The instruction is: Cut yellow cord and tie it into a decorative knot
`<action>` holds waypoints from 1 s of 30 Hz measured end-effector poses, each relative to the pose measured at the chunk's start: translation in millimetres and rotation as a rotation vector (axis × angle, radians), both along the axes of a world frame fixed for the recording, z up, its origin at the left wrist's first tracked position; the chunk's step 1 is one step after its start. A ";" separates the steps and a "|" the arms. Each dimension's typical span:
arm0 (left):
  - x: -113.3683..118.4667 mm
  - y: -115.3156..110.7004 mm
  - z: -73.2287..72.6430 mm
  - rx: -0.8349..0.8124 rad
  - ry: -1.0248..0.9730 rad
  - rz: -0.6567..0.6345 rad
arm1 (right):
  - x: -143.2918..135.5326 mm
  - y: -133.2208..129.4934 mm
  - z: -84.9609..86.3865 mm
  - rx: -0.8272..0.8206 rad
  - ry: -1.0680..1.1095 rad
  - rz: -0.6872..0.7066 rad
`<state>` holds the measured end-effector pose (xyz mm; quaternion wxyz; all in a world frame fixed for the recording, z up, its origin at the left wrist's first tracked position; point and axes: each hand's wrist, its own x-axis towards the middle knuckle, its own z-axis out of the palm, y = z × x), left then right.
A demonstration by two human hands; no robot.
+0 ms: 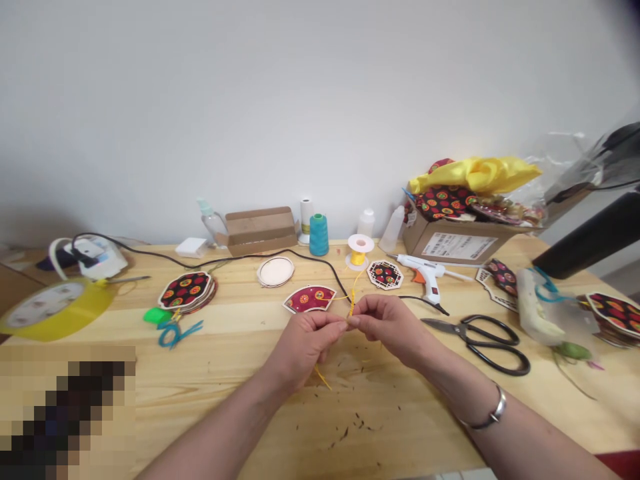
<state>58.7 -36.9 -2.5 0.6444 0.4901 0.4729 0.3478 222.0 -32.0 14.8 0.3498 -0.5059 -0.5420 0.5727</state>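
My left hand (313,340) and my right hand (383,325) meet above the middle of the wooden table, fingertips pinched together on a yellow cord (353,301). A knotted stretch of the cord stands up between them, and a loose end hangs below my left hand. Just beyond my hands lies a red fan-shaped patterned piece (305,299), with yellow cord running across it. A spool of yellow cord (359,257) stands behind, its strand leading down to my right hand. My fingers hide the exact point where the cord is gripped.
Black-handled scissors (493,343) and a white glue gun (427,273) lie to the right. Behind are a teal thread cone (319,235) and a full cardboard box (450,243). Patterned pieces (186,291) and yellow tape (55,310) are at left. A black cable (250,255) crosses the table (210,413).
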 end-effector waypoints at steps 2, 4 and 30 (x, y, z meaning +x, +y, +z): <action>0.1 -0.6 0.4 -0.002 0.001 -0.010 | -0.6 -0.3 1.1 0.027 -0.041 0.009; 0.1 -1.1 1.2 -0.013 -0.008 -0.023 | -0.7 -0.9 2.7 0.066 -0.089 0.028; 1.0 -8.8 -1.6 0.544 0.410 -0.052 | 3.0 3.5 -7.5 0.210 -0.136 -0.089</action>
